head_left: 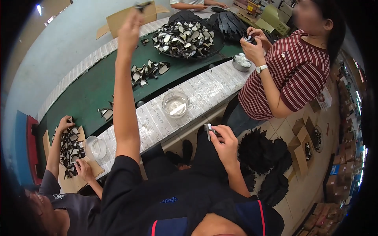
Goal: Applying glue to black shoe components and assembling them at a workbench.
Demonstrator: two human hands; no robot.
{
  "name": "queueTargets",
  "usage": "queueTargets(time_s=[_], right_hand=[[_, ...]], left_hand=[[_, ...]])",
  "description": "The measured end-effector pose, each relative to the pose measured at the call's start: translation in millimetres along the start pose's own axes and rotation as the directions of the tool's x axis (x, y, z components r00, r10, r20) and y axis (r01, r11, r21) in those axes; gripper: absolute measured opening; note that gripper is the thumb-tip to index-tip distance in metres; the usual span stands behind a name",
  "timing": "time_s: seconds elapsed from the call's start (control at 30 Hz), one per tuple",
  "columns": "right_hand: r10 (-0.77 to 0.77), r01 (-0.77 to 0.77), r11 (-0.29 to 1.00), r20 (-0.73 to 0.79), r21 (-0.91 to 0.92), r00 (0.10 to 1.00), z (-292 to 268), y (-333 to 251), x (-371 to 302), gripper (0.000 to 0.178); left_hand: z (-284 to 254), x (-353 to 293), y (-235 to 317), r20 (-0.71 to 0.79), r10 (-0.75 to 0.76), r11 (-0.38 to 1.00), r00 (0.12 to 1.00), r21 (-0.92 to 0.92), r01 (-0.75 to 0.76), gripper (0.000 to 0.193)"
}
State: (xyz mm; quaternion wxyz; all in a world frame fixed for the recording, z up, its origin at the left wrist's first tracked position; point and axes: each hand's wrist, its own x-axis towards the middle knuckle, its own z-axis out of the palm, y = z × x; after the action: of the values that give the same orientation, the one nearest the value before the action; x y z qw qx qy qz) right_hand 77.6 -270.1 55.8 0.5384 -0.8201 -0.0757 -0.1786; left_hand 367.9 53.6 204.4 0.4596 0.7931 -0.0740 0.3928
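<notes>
My left hand (130,29) is stretched far across the table, blurred, its fingers closed on a small dark curved piece (142,6). Close to my lap, my right hand (225,144) pinches a small grey-and-white piece (208,131); its exact kind is unclear. Loose curved black-and-pale pieces (147,72) lie in a row on the green belt (84,84). Beyond them a wide black tray (202,56) is heaped with similar pieces (185,37). A clear round bowl (176,104) with something white in it stands on the paper-covered ledge (151,125) before me.
On the right, a co-worker in a striped shirt (289,69) handles a small piece beside a bowl of white bits (242,62). Another person (73,212) works at left over a cardboard box of pieces (92,167). Black frilled bundles (262,153) and open cartons (301,143) occupy the floor.
</notes>
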Motion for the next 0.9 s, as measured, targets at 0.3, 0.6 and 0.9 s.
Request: queueTargets(time_s=[0.3, 0.6, 0.9], right_hand=[[0.032, -0.032, 0.999, -0.035, -0.007, 0.999, -10.1, 15.9, 1.8, 0.019], [0.011, -0.011, 1.0, -0.002, 0.007, 1.0, 2.7, 18.4, 23.3, 0.019], [-0.082, 0.085, 0.994, 0.04, -0.068, 0.996, 3.6, 24.6, 14.2, 0.019]], left_hand=[[-51.0, -175.5, -235.2, 0.108, -0.304, 0.494, 0.947, 0.867, 0.06, 0.05], [-97.8, -200.3, -238.8, 0.159, -0.295, 0.766, 0.942, 0.628, 0.134, 0.023], [-101.3, -202.0, -189.3, -0.259, -0.454, 0.789, 0.853, 0.328, 0.52, 0.025]])
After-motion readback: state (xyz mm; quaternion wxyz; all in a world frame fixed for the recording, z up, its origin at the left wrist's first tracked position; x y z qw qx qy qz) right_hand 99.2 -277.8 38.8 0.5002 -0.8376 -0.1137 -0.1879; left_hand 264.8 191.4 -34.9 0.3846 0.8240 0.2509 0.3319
